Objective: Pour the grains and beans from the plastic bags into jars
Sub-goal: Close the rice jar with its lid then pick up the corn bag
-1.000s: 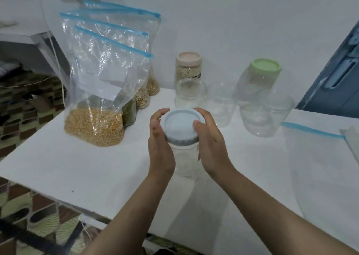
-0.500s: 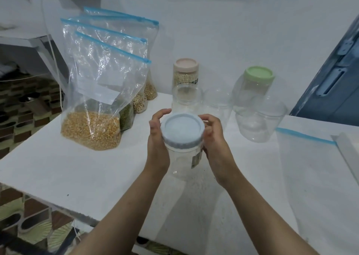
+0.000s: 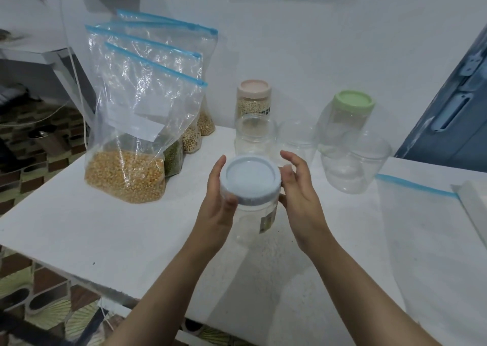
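Observation:
A clear empty jar [image 3: 250, 224] with a pale blue lid [image 3: 250, 177] is held above the white table [image 3: 105, 240]. My left hand [image 3: 214, 208] grips the jar just under the lid, thumb in front and fingers behind. My right hand [image 3: 303, 200] is beside the lid with loose, spread fingers that barely touch its rim. Several zip bags stand at the left: a front one with yellow corn [image 3: 126, 177], one with green beans [image 3: 174, 158], and two with pale beans [image 3: 192, 140] behind.
Behind the held jar stand a pink-lidded jar of grain [image 3: 253, 100], an open clear jar [image 3: 254, 137], a green-lidded jar [image 3: 347, 119] and a wide clear jar [image 3: 353, 166]. An empty zip bag [image 3: 421, 227] lies flat at the right. The table's edge runs along the lower left.
Both hands lifted the jar up off the table and closer to me. My right hand has loosened from a firm grip on the lid to spread fingers beside it.

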`<state>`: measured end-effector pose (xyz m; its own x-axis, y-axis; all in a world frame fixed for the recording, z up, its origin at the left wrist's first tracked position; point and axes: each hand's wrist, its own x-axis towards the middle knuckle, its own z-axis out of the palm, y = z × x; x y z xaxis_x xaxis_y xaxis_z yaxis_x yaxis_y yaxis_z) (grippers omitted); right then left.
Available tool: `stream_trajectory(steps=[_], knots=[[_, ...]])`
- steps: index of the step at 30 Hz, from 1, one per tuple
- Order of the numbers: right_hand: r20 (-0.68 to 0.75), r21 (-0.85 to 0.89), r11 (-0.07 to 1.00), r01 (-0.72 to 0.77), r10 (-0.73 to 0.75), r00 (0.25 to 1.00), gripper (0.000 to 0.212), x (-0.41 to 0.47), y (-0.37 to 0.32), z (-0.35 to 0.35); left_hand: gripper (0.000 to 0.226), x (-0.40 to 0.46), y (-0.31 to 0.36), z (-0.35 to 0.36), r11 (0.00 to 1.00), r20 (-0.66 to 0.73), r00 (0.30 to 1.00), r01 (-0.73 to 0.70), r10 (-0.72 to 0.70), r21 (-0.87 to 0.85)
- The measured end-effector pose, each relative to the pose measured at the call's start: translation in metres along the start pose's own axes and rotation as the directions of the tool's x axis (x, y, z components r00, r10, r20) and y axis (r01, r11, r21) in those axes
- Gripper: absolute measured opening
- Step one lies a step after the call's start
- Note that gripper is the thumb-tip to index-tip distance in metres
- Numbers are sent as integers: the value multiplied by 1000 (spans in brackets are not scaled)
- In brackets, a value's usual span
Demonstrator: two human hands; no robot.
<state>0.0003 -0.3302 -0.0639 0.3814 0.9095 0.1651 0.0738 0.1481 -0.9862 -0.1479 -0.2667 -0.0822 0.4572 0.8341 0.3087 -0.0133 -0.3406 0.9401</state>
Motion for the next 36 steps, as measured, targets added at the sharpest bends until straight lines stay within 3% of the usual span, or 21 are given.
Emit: stream_trajectory(steps=[5, 12, 17, 21, 25, 30, 36], knots=[[106, -101, 993, 64, -54, 993, 73, -5, 3, -4, 99, 5, -1, 1, 998, -12, 999, -45, 44, -42], [128, -143, 988, 64, -46, 991, 73, -3, 2, -12, 93, 8, -2, 2, 996, 8, 998, -62, 62, -63], [68, -113, 993, 31, -23, 997, 43, -3, 4, -14, 102, 5, 1, 0, 996, 28, 997, -70, 72, -63], [199, -251, 964, 92, -42, 979, 69, -5, -6, -12, 100, 5, 6, -4, 995, 59, 994, -84, 87, -60], [211, -257, 962, 98, -43, 976, 59, -3, -10, -19, 93, 6, 7, -2, 997, 59, 996, -57, 60, -51], [260, -349, 918, 188, -97, 961, 90, -4, -22, -15, 95, 7, 1, -4, 999, 52, 998, -43, 44, -29], [352, -408, 881, 240, -91, 931, 95, 8, -29, -16, 98, 7, -8, -7, 996, 91, 996, 2, 7, -90]])
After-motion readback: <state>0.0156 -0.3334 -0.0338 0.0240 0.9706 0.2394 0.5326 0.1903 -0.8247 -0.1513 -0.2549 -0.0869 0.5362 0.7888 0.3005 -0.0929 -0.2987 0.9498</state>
